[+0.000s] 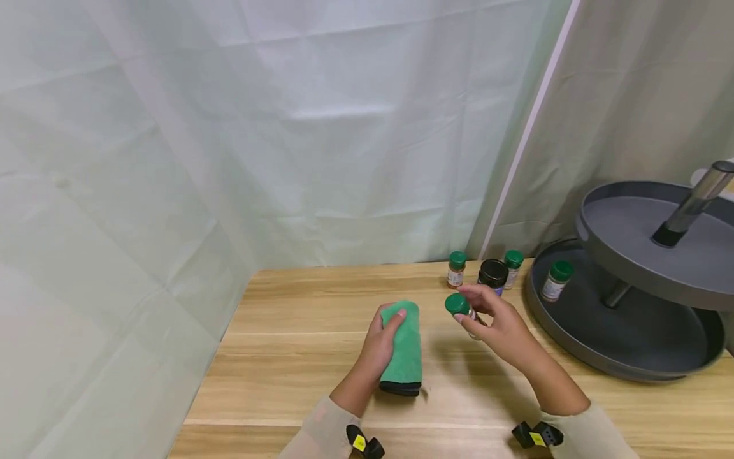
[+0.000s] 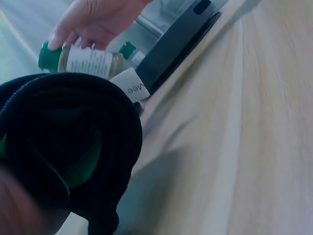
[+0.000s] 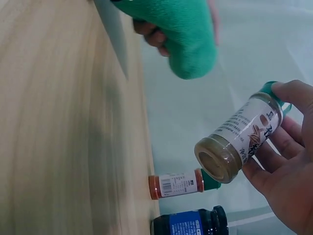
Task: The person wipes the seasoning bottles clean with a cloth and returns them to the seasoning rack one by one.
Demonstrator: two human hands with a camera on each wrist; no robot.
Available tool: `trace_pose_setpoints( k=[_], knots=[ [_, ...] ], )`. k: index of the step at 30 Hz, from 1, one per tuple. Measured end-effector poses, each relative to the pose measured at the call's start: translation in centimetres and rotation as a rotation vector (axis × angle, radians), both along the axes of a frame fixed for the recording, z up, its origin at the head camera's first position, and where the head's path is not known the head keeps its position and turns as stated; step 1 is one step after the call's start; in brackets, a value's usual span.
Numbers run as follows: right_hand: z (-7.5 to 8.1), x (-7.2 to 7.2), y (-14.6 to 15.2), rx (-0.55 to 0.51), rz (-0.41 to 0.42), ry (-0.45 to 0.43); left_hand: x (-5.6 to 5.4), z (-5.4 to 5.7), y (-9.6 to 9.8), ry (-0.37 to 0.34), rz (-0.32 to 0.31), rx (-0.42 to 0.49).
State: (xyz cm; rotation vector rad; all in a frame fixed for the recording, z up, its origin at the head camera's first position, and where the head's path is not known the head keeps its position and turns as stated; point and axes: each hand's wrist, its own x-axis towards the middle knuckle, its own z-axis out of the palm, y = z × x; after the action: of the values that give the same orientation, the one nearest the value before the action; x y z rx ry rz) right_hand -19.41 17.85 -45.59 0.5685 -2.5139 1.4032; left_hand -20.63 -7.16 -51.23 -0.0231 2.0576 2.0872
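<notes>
Jutting from right grip: green-capped jar

Soft, diffuse light fills the head view, laying blurry shadows on the bench and a glint along the metal post. Both wrist views look dimmer, bluish and hazy; in the left, the rolled cloth sinks into near-black.
</notes>
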Motion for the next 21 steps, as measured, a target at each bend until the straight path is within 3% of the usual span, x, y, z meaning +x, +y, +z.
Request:
trace_pose_setpoints(
  k=[11, 21],
  knots=[
    [-0.3, 0.5, -1.0, 0.031, 0.079, -0.019, 1.5, 2.6, 0.6, 0.095, -0.052, -0.067],
    [-0.3, 0.9, -1.8, 0.043, 0.086, -0.016, 2.4, 3.6, 1.1, 0.158, -0.083, -0.160]
  ],
)
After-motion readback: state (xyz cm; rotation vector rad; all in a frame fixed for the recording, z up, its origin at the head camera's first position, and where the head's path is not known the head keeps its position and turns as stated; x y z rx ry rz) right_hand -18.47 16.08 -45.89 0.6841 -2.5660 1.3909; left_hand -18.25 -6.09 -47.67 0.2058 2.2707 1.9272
